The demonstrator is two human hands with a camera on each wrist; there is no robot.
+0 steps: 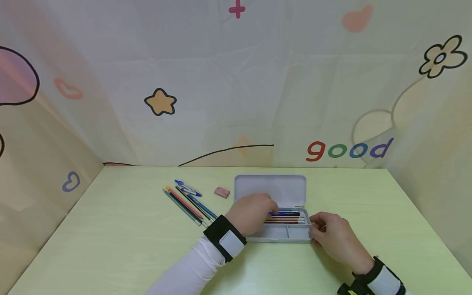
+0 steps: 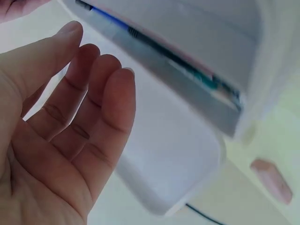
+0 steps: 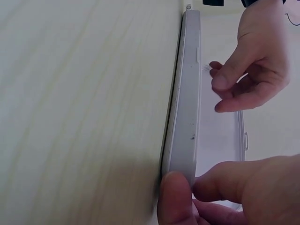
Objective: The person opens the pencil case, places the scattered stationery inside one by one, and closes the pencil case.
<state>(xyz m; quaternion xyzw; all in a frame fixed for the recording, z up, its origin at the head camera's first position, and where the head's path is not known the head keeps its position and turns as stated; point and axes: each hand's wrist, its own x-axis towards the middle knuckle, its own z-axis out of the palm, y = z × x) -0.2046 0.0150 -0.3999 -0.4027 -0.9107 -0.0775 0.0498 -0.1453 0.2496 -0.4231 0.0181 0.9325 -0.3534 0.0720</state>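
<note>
A pale grey pencil case (image 1: 271, 189) lies opened on the table, its lid tipped back away from me. Inside its rear compartment are a blue pen (image 1: 288, 213) and several pencils (image 1: 285, 221); the divided front compartment shows bare. My left hand (image 1: 248, 214) hovers over the left part of the case, fingers loosely bent, and the left wrist view shows nothing between thumb and fingertips. At the case's right end, my right hand (image 1: 337, 237) pinches the edge between thumb and fingers, as the right wrist view also shows. My left hand hides the case's left end in the head view.
Left of the case, several coloured pencils (image 1: 184, 205) lie slanted on the light wooden table (image 1: 110, 246), partly behind my left wrist. Blue-and-white pens (image 1: 189, 189) rest just beyond them. A pink eraser (image 1: 222, 192) sits near the lid. A printed cloth backdrop (image 1: 221, 102) rises behind.
</note>
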